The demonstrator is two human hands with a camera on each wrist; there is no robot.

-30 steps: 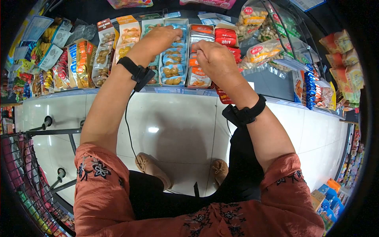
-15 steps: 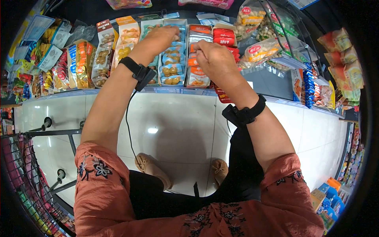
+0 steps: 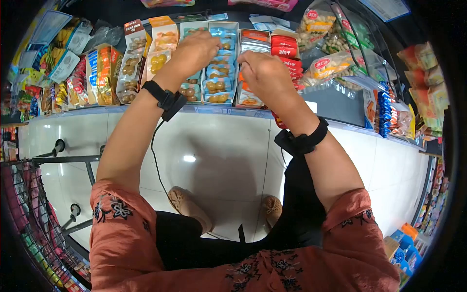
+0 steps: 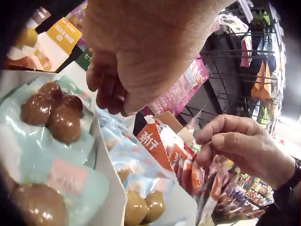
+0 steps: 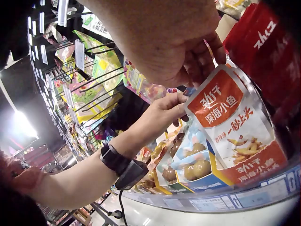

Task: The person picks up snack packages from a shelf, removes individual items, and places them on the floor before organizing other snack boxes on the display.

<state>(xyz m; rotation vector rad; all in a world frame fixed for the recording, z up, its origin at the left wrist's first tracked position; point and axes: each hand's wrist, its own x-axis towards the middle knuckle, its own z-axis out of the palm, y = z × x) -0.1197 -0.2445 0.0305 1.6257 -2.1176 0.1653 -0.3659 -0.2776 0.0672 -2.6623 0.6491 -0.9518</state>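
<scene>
Curled fingers of my left hand (image 3: 195, 50) reach over the blue packets (image 3: 219, 71) from the teal box beside them. In the left wrist view, the left hand (image 4: 136, 56) hangs above brown round snacks (image 4: 66, 122) in teal packs; its fingertips' contact is unclear. My right hand (image 3: 268, 73) is bent over a box of orange-and-white packets (image 3: 249, 100). From the right wrist, its fingers (image 5: 200, 61) curl behind the front orange-and-white packet (image 5: 237, 122), near a thin packet edge; whether they pinch it is unclear.
Red packets (image 3: 283, 46) and clear bags of nuts (image 3: 331, 65) lie to the right. Several snack boxes stand along the shelf edge (image 3: 219, 111) to the left. A black wire cart (image 3: 29, 194) is at lower left.
The head view has shifted, so the shelf goods appear farther right. Against the boxes, both hands sit slightly farther left, the left one now partly over the teal box.
</scene>
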